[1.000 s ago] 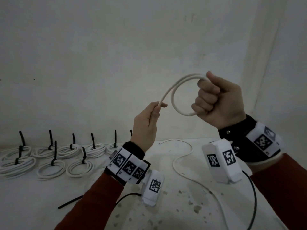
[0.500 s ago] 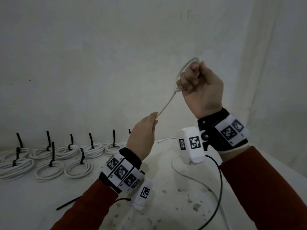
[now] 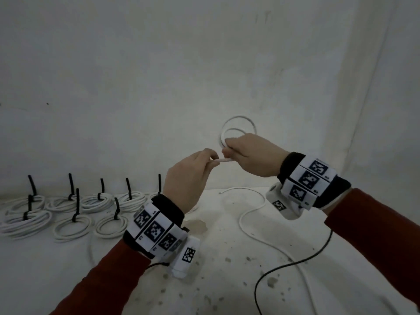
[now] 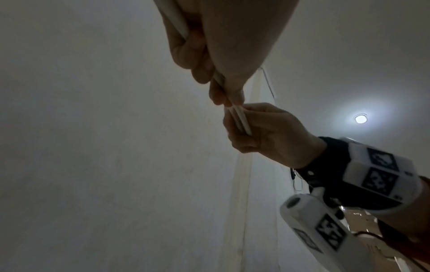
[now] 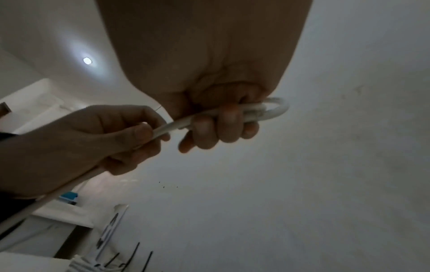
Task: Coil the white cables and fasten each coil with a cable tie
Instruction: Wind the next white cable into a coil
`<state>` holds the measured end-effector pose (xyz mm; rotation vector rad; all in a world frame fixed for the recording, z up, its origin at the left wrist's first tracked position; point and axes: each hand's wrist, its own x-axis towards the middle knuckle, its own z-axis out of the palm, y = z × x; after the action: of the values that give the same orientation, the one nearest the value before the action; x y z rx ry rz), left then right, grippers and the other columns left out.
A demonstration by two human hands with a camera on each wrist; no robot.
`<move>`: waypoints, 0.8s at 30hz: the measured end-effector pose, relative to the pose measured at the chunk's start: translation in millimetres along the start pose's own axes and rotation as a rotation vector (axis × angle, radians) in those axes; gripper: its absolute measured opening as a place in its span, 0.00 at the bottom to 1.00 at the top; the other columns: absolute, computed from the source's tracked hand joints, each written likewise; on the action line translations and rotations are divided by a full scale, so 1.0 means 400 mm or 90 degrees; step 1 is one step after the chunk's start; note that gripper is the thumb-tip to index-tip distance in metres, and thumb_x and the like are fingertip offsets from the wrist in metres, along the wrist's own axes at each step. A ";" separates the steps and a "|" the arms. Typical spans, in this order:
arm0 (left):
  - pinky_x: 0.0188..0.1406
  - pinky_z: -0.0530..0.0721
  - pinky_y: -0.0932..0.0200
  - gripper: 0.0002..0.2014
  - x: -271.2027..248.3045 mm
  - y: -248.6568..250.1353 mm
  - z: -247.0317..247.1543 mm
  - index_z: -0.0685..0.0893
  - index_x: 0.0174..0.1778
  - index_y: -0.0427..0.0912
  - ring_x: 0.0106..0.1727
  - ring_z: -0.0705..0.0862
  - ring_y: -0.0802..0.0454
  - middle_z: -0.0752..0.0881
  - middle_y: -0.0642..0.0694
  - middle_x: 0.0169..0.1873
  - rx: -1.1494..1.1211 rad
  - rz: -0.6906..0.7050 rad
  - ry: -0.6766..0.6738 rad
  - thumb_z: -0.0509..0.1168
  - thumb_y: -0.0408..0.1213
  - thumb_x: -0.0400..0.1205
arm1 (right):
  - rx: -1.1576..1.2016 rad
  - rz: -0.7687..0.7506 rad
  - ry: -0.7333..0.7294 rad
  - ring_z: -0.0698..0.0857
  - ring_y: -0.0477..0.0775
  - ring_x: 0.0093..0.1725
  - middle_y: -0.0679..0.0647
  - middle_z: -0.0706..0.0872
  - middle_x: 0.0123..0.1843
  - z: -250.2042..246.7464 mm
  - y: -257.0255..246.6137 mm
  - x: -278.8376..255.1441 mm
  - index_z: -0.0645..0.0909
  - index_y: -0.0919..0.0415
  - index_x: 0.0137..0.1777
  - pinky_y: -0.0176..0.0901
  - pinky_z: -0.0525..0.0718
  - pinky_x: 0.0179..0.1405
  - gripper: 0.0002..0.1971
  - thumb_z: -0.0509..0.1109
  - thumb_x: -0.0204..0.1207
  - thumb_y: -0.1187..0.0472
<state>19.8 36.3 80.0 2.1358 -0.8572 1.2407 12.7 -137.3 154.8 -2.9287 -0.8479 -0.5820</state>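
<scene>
A white cable [image 3: 238,128] is wound into two small loops that stand up above my right hand [image 3: 229,149], which grips them at the bottom. In the right wrist view its fingers [image 5: 221,127] curl round the bundled strands of the cable [image 5: 275,108]. My left hand [image 3: 212,159] is just to the left, almost touching, and pinches the straight run of cable [image 3: 223,160] between thumb and fingers. The left wrist view shows the cable [image 4: 241,119] passing from the left hand's fingers [image 4: 197,55] into the right hand [image 4: 267,132]. Both hands are raised above the table.
Several finished white coils [image 3: 70,226] with upright black ties [image 3: 77,201] lie on the white table [image 3: 216,280] at the left. A loose white cable [image 3: 252,214] snakes across the table under the right wrist. A thin black wire [image 3: 295,263] loops at the lower right.
The right hand has come down and turned over, and a second loop has been added to the coil. The left hand has closed in on the right hand along the cable.
</scene>
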 end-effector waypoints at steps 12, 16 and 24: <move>0.45 0.70 0.72 0.13 0.048 0.010 -0.068 0.84 0.43 0.49 0.43 0.75 0.64 0.75 0.57 0.40 -0.266 -0.001 0.013 0.56 0.48 0.83 | 0.798 0.028 0.097 0.60 0.49 0.15 0.48 0.62 0.12 0.001 -0.068 -0.024 0.68 0.53 0.12 0.43 0.56 0.23 0.36 0.51 0.85 0.44; 0.47 0.73 0.69 0.16 0.040 0.005 -0.076 0.81 0.39 0.43 0.40 0.80 0.63 0.82 0.61 0.33 -0.462 -0.114 -0.030 0.54 0.45 0.86 | 0.766 0.110 0.291 0.67 0.50 0.17 0.48 0.69 0.15 0.012 -0.124 -0.011 0.71 0.56 0.16 0.38 0.65 0.21 0.32 0.57 0.86 0.50; 0.35 0.76 0.64 0.15 0.039 0.004 -0.090 0.75 0.39 0.45 0.31 0.74 0.60 0.74 0.56 0.29 -0.453 -0.191 0.011 0.50 0.47 0.86 | 0.761 0.092 0.300 0.77 0.52 0.23 0.58 0.75 0.24 0.035 -0.170 -0.004 0.81 0.65 0.34 0.38 0.77 0.25 0.24 0.60 0.84 0.48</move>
<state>4.5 56.4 110.2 1.5920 -0.7812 0.6608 -19.5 -78.5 136.7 -1.6590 -0.5880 -0.4692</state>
